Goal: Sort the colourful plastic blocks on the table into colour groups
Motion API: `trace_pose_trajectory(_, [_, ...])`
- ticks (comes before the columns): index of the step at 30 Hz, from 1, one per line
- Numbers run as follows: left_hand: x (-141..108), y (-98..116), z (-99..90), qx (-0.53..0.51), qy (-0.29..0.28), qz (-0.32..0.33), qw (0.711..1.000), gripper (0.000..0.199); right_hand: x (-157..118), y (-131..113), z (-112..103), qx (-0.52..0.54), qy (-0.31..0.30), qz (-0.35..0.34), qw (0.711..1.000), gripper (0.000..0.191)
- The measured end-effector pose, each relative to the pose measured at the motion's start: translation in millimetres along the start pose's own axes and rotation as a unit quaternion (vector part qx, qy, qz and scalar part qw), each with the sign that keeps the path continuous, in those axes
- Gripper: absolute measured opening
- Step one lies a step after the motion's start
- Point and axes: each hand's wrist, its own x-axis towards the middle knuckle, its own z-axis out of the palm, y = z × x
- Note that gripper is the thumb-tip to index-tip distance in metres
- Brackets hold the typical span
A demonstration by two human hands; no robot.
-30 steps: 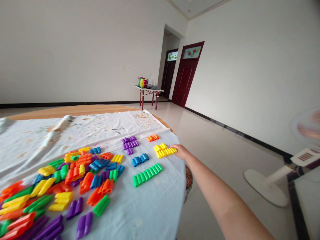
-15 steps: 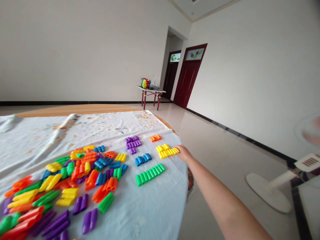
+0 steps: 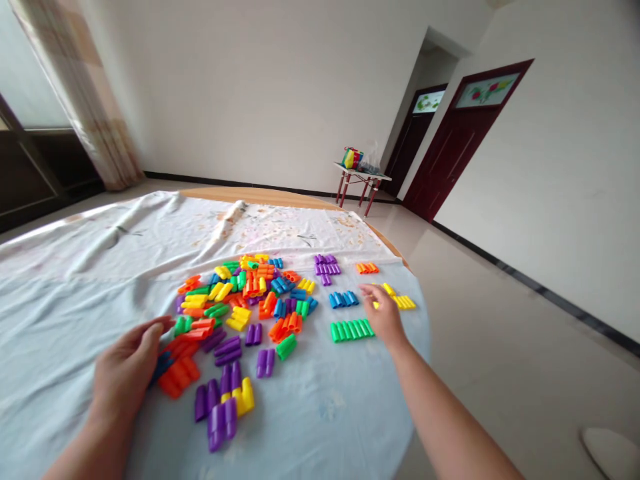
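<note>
My left hand (image 3: 127,363) is at the left edge of a mixed pile of plastic tube pieces, thumb and fingers pressed together; what they hold, if anything, is too blurred to tell. Orange pieces (image 3: 179,377) lie beside it. My right hand (image 3: 384,315) hovers with fingers apart and nothing visible in them, partly covering the yellow pieces (image 3: 405,303). Left of it are a blue row (image 3: 344,299) and a green row (image 3: 352,331). Farther back lie purple pieces (image 3: 327,269) and a short orange row (image 3: 367,268).
Joined purple pieces (image 3: 220,421) with yellow ones (image 3: 244,398) lie at the near side of the cloth-covered round table (image 3: 325,413). A small table (image 3: 363,175) with bags stands by the far wall, near dark red doors (image 3: 470,137).
The view has swung left. My left hand has come into view at the pile. My right hand has moved from the right end of the yellow pieces to their left side.
</note>
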Motion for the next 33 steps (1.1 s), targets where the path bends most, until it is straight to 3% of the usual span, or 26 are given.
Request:
trace_pose_trajectory(4, [3.6,-3.9,4.3,-0.045,-0.026,-0.043,0.998,0.041,-18.2,-65.7,59.9,0.107,-0.113,-0.025,0.987,0.024])
trace_pose_trajectory(7, [3.5,-7.1,2.7,-0.066,-0.033,-0.054,0.996,0.042,-24.9,-83.3,81.0,0.109,-0.132,-0.056,0.984,0.022])
trace_pose_trajectory(11, [1.7,-5.1,1.1,-0.083,-0.042,-0.066,0.993,0.043,-33.0,-80.9,82.1,0.065,-0.165,-0.133,0.975,0.036])
trace_pose_trajectory(15, [0.9,-0.8,2.3,-0.091,-0.044,-0.075,0.992,0.042,-40.1,-73.9,81.4,0.004,-0.193,-0.161,0.968,0.051])
trace_pose_trajectory(28, [-1.4,1.8,2.1,-0.105,-0.042,-0.071,0.991,0.042,-42.9,-69.8,82.8,0.052,-0.125,-0.095,0.986,0.043])
trace_pose_trajectory(33, [-1.7,2.0,2.4,-0.106,-0.045,-0.073,0.991,0.042,-43.1,-76.3,79.0,0.076,-0.149,-0.094,0.981,0.033])
